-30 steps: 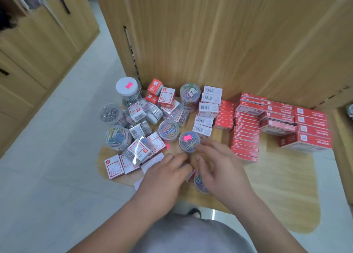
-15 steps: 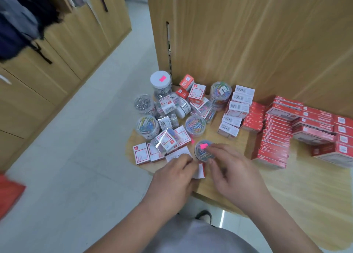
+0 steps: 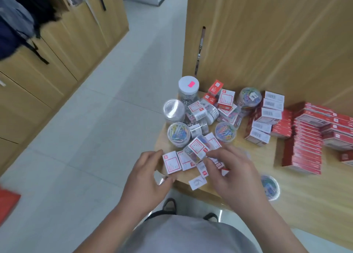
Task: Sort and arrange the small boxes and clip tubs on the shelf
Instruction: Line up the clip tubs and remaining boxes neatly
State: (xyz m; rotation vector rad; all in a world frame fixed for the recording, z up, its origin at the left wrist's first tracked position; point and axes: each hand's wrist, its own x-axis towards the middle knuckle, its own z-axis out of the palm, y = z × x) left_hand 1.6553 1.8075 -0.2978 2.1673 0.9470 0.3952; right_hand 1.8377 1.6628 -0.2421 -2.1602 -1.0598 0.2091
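Looking down at a wooden shelf (image 3: 315, 199) filling the right half of the frame, with a messy heap of small boxes and round clip tubs crowding its left end. Reaching into the near side of that heap with both hands, at the lower middle of the frame. Bending the fingers of the right hand (image 3: 229, 174) and touching the tips to the lower right corner of a clear box of clips (image 3: 197, 147) with a red and white label, lying tilted on top of other boxes. Not being able to tell whether pinching it or only nudging it, because of blur. Curling the left hand (image 3: 147, 178) loosely, fingers a little apart, just to the left of a flat white box (image 3: 172, 162) lying at the shelf's edge. Maybe holding something shiny by the thumb, but too blurry to say. Probably going for the clear box next: lying just up and to the left of the right fingertips, looking nearly square from here and turned like a diamond, so no clear long side to go by. Sitting much nearer the right hand than the left, with the flat white box in between. Leaving one clip tub (image 3: 270, 186) alone at the lower right, well apart from the heap. Keeping away from the neat rows of red boxes (image 3: 303, 153) at the far right.
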